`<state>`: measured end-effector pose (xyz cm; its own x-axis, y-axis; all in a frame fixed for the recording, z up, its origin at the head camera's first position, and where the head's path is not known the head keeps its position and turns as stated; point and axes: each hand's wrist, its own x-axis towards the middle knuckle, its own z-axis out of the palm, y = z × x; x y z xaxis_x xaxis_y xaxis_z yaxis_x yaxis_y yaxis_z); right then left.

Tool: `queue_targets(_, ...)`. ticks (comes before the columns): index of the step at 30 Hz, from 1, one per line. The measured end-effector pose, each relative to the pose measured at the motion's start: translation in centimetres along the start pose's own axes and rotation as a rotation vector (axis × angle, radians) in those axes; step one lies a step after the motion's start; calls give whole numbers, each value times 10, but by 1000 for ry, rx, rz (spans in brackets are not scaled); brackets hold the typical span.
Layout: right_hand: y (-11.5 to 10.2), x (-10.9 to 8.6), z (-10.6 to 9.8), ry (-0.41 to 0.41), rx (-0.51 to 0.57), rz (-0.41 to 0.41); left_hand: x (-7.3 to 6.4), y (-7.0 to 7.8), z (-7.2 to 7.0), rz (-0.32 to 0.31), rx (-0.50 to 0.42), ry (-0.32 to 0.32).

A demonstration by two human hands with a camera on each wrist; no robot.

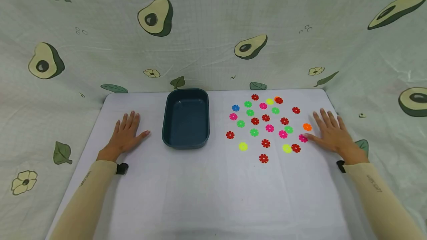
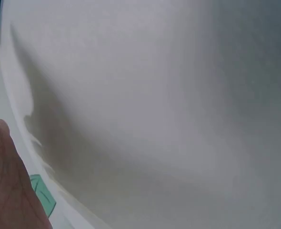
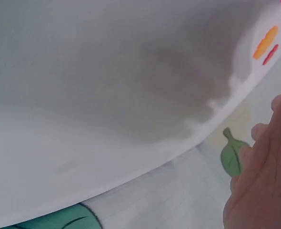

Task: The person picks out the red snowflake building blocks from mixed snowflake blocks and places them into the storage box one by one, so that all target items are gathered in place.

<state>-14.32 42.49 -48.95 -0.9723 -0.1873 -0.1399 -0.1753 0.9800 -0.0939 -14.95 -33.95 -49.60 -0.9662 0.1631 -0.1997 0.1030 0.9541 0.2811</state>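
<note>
On the left of the white table my left hand [image 1: 123, 136] lies with fingers spread and nothing in it. A dark blue-green rectangular tray [image 1: 185, 145] stands to its right, apart from the thumb. My right hand [image 1: 330, 132] rests flat with spread fingers at the table's right side. Its thumb tip is right at the edge of a pink notched disc [image 1: 303, 138], and an orange disc [image 1: 307, 127] lies close by. Many flat notched discs in red, green, pink, yellow, orange and one blue disc [image 1: 235, 108] are scattered between tray and right hand.
The white table [image 1: 200, 195] runs up to a hanging cloth [image 1: 207, 47] printed with avocados, which also drapes both sides. A red disc [image 1: 278, 100] overlaps an orange one near the back edge. Dark straps [image 1: 122, 168] sit at the wrists.
</note>
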Motion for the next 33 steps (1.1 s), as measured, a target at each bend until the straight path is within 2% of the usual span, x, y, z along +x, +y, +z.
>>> queue_targets(13,-23,5,-6,59,-5,-46,5,9,5,22,-20,25)
queue_targets(22,-27,8,-6,85,-3,-78,7,20,5,56,-32,34)
queue_targets(27,-30,12,-6,94,6,-94,9,27,5,51,-32,23)
queue_targets(33,-34,16,-7,108,26,-101,12,36,6,74,-32,42)
